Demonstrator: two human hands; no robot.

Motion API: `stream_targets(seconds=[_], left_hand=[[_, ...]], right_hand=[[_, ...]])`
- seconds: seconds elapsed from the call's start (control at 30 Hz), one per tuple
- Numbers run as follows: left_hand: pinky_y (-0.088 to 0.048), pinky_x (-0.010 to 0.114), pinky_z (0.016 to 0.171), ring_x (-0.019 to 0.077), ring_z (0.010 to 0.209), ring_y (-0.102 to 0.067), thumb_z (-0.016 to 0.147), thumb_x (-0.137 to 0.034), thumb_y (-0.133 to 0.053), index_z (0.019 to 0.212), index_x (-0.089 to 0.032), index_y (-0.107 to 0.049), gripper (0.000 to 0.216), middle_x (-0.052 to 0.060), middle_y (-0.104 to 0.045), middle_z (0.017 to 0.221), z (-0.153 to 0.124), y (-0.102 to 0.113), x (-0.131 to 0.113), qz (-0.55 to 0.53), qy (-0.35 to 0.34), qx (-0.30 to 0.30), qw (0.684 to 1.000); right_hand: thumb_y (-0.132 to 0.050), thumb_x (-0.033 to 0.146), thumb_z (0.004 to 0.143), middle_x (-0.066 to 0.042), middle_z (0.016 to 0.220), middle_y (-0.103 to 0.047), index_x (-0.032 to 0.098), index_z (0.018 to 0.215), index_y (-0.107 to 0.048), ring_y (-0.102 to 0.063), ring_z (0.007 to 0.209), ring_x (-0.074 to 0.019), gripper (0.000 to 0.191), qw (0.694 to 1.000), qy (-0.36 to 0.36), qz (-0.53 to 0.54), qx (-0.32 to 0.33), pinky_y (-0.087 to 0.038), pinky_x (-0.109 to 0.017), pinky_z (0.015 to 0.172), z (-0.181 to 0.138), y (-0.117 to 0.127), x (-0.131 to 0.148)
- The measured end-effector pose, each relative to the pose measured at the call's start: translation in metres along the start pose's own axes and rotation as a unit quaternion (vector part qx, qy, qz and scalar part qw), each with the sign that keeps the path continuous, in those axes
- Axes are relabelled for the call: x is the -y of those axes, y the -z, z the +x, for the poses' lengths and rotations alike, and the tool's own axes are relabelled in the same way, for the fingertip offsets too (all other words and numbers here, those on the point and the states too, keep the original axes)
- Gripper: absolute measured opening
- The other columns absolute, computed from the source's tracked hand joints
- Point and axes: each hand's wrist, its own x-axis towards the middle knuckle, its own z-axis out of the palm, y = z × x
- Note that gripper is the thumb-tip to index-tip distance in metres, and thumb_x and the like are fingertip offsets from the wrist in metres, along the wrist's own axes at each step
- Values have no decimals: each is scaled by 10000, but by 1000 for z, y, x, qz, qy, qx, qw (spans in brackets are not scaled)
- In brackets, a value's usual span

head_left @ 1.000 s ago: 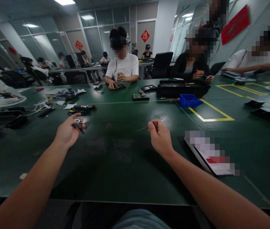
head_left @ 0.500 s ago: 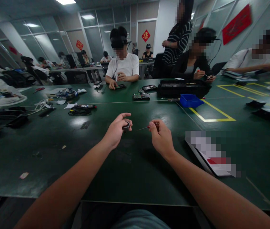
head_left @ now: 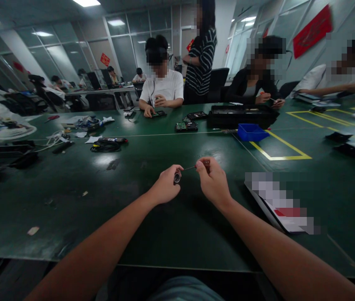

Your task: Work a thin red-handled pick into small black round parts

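Note:
My right hand point(head_left: 214, 182) is closed around a small screwdriver point(head_left: 190, 168), whose thin shaft points left. Its reddish-brown handle is mostly covered by the fingers. My left hand point(head_left: 164, 187) is closed on a small round, dark cylindrical part point(head_left: 177, 178) with a bright metal ring at its end. The fingertips of that hand meet the tip of the screwdriver shaft; I cannot tell whether they pinch it or something tiny on it. Both hands are above the green table point(head_left: 152, 234), a short way apart.
Ahead lie a green circuit board point(head_left: 186, 126), a long black tray point(head_left: 243, 115) and a blue bin point(head_left: 252, 132). A white booklet-like item point(head_left: 279, 205) is right of my arm. A coiled black cable point(head_left: 106, 145) lies left. Co-workers sit across the table.
My left hand has moved right and turned, its fingers closing in to the screwdriver tip. The right hand has stayed nearly still. A standing person in stripes has moved left.

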Motion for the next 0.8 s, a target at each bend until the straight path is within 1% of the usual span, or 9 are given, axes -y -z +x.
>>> stream_targets(seconds=[0.1,0.17,0.23,0.3,0.4,0.5,0.7,0.8], left_hand=[[-458,476,916,278,1032,-583,820,-78,-562,1083,-204,-576,292,131,-613,1078,3,3,6,27,-14,-19,999],[-452,490,952,287,1053,-582,829,-99,-601,1044,-205,-600,240,126,-623,1078,5,6,8,39,-30,-24,998],[-434,503,997,294,1089,-579,815,-103,-646,1041,-213,-629,251,117,-632,1101,7,8,10,46,-44,-28,998],[-418,512,1026,297,1122,-574,826,-119,-662,1078,-223,-650,273,115,-635,1144,8,10,12,43,-48,-33,997],[-404,524,1044,302,1147,-572,839,-131,-671,1160,-232,-647,337,116,-640,1188,8,10,15,30,-41,-43,998],[-402,525,1044,306,1141,-576,841,-145,-684,1171,-221,-648,341,116,-649,1187,8,10,15,27,-36,-51,998],[-425,489,1016,290,1120,-585,851,-184,-696,1165,-221,-654,319,96,-660,1166,6,10,11,36,-50,-52,997],[-426,486,1016,288,1119,-590,854,-189,-695,1168,-233,-655,320,93,-661,1166,6,11,10,31,-54,-50,997]], right_hand=[[-486,399,978,-47,870,-697,224,995,-613,-658,803,-220,217,1000,-2,2,7,-465,-350,733,1,0,1],[-492,420,978,-42,824,-693,222,939,-620,-651,766,-213,239,1000,-2,-2,4,-459,-344,712,1,0,2],[-510,459,970,-31,753,-675,224,859,-618,-625,696,-200,282,1000,-1,-4,0,-447,-332,665,1,1,4],[-523,476,963,-22,721,-662,224,834,-617,-609,661,-189,299,1000,-5,14,-8,-445,-324,637,1,2,4],[-524,443,963,-23,758,-674,218,901,-622,-634,700,-189,254,995,-18,96,-24,-488,-335,683,2,1,2],[-539,418,954,-36,822,-689,215,947,-622,-660,756,-194,220,986,-30,160,-29,-523,-360,746,2,0,-1],[-548,428,949,-47,854,-702,212,966,-623,-680,797,-207,229,988,-33,153,-8,-533,-385,779,1,-3,-1],[-549,428,949,-53,866,-707,211,969,-619,-684,802,-212,228,989,-39,143,-10,-538,-392,786,0,-3,-1]])
